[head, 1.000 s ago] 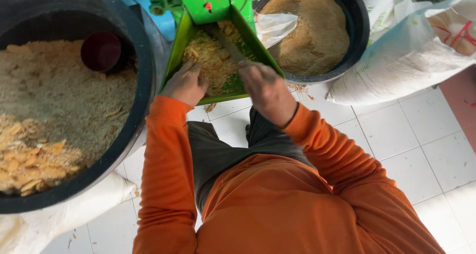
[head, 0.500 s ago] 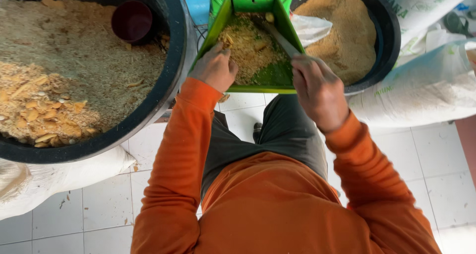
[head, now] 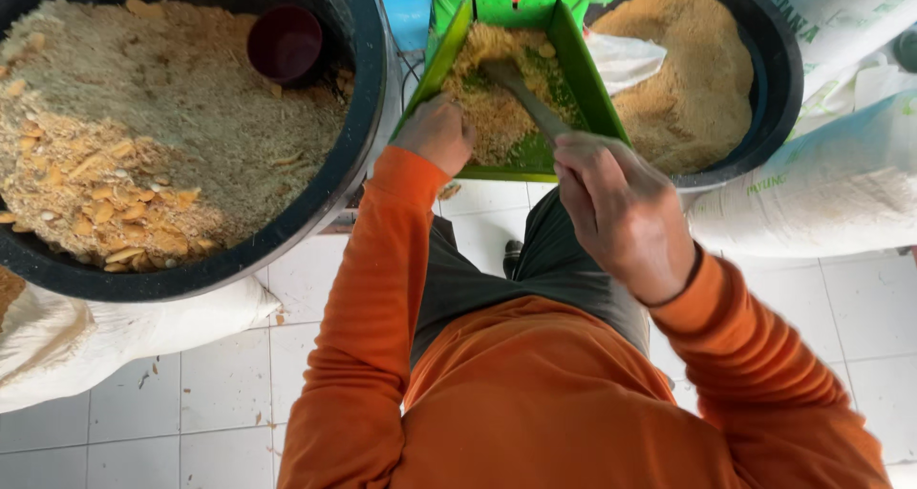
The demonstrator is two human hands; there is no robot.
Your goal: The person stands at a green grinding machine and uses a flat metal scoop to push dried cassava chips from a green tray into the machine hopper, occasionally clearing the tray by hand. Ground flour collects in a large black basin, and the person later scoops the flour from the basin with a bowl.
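Green hopper tray [head: 583, 78] looks closer than before; right hand [head: 621, 212] still grips the stick [head: 525, 97], left hand [head: 437, 131] rests curled on the crumbs [head: 492, 107].

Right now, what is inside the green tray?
The green tray holds a heap of crumbly tan meal and the stick in the right hand. The meal hides most of its floor.

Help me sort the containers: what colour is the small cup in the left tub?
Dark maroon cup, seen in the head view, resting on the meal.
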